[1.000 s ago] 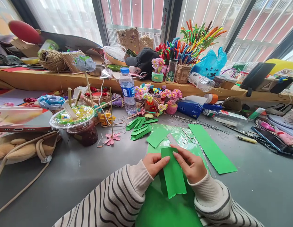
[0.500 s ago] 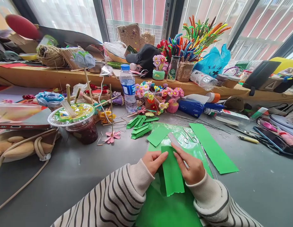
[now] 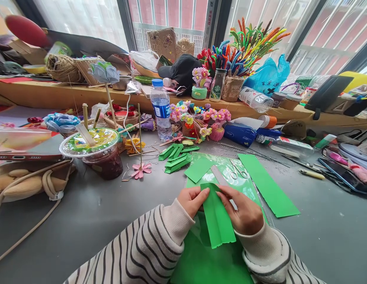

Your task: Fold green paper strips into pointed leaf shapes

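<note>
A green paper strip [image 3: 218, 221] with a lengthwise crease and a ragged lower edge is held up between both hands. My left hand [image 3: 193, 201] pinches its upper left edge between thumb and fingers. On the upper right edge, my right hand [image 3: 241, 209] has its fingers closed on the same strip. Beneath lies a clear plastic sleeve with green paper [image 3: 210, 260]. Just beyond the hands are a small green square [image 3: 197, 169], a grey ruler [image 3: 219, 174] and scissors [image 3: 238, 170]. A long green strip [image 3: 269, 187] rests to the right.
Folded green pieces [image 3: 177, 157] sit behind the sleeve. A lidded drink cup [image 3: 103, 161] and a pink paper flower [image 3: 141, 170] stand left. A water bottle [image 3: 161, 112] is at the back, and a phone [image 3: 345, 175] at the far right.
The strip's lower end has swung slightly right and its lengthwise crease shows more clearly. My right hand has turned and shifted a little right; my left hand keeps its pinch.
</note>
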{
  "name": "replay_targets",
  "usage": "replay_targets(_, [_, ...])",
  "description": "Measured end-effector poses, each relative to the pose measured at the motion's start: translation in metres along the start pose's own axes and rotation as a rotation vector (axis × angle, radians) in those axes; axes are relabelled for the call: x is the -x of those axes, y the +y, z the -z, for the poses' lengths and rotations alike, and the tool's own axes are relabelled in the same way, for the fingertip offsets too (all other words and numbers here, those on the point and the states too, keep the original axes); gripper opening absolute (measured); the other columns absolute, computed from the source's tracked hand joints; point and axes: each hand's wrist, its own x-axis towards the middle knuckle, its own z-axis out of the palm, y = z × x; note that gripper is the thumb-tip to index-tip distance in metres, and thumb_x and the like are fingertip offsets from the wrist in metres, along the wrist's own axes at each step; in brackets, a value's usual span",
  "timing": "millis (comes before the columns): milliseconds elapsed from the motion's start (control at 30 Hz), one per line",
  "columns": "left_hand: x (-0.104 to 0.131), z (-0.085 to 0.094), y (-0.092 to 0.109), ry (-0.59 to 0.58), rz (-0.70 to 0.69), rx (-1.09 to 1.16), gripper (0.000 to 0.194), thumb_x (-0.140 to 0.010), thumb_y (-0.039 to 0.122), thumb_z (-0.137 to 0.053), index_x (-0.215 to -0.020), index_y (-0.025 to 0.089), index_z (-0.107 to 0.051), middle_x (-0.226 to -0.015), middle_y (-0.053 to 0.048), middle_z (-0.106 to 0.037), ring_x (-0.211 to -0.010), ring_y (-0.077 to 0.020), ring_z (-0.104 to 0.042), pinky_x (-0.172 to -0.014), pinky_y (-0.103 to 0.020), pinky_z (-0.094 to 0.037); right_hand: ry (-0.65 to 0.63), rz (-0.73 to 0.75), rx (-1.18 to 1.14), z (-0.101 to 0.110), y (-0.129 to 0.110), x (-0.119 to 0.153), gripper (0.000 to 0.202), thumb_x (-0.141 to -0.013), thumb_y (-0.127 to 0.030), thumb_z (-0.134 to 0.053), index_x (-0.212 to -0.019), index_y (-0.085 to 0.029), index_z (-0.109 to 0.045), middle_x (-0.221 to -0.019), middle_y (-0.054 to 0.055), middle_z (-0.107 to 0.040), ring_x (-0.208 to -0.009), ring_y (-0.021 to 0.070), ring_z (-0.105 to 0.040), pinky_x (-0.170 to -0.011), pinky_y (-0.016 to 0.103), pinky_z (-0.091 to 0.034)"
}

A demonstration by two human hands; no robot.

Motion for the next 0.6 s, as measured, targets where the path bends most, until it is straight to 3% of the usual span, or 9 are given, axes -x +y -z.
replay_targets(267, [-0.0008, 0.0002, -0.0016, 0.038, -0.062, -0.028, 0.031, -0.056, 0.038, -0.058, -0.043, 0.011, -0.047, -0.037, 0.005, -0.041, -0.036, -0.0052, -0.039, -0.036, -0.018, -0.033, -0.047, 0.221, -0.097, 0.0077, 0.0029, -0.0028, 0.037, -0.066, 0.002, -0.048, -0.100, -0.010, -0.053, -0.081, 0.014, -0.064, -0.078, 0.0192, -0.057, -0.063, 0.029, -0.050])
replay_targets(433, [-0.0026, 0.0043, -0.0024, 0.031, -0.117, -0.207, 0.035, -0.059, 0.041, -0.053, -0.041, 0.013, -0.040, -0.037, 0.006, -0.031, -0.036, -0.0041, -0.031, -0.036, -0.019, -0.025, -0.086, 0.248, -0.069, 0.0084, 0.0043, -0.0003, 0.046, -0.067, 0.000, -0.048, -0.111, -0.013, -0.045, -0.086, 0.015, -0.062, -0.083, 0.0204, -0.055, -0.065, 0.032, -0.050])
replay_targets(600, [-0.0015, 0.0062, 0.0004, 0.017, -0.185, -0.352, 0.038, -0.064, 0.038, -0.048, -0.039, 0.016, -0.030, -0.037, 0.007, -0.022, -0.036, -0.0035, -0.023, -0.035, -0.020, -0.018, -0.115, 0.262, -0.024, 0.0094, 0.0024, -0.0007, 0.042, -0.069, -0.002, -0.048, -0.110, -0.013, -0.046, -0.086, 0.014, -0.062, -0.082, 0.0202, -0.056, -0.066, 0.031, -0.049])
